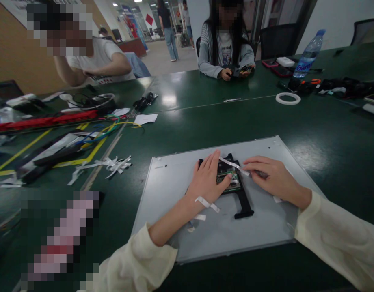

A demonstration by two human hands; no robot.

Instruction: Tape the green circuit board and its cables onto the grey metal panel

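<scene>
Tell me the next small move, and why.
Probably draw the white strip gently away with the right hand: one end is right at that hand, and the left hand lies across the black frame, seemingly steadying it.

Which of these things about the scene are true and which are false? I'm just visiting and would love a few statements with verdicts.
1. The left hand lies over part of a black frame. True.
2. The white ring lies on the grey board. False: it lies on the green table, beyond the board.
3. The right hand has its fingers at one end of a white strip. True.
4. The bottle has a red cap. False: its cap is blue.
5. A second strip lies across the left wrist. True.
6. The pile of strips is right of the board. False: it is left of it.
</scene>
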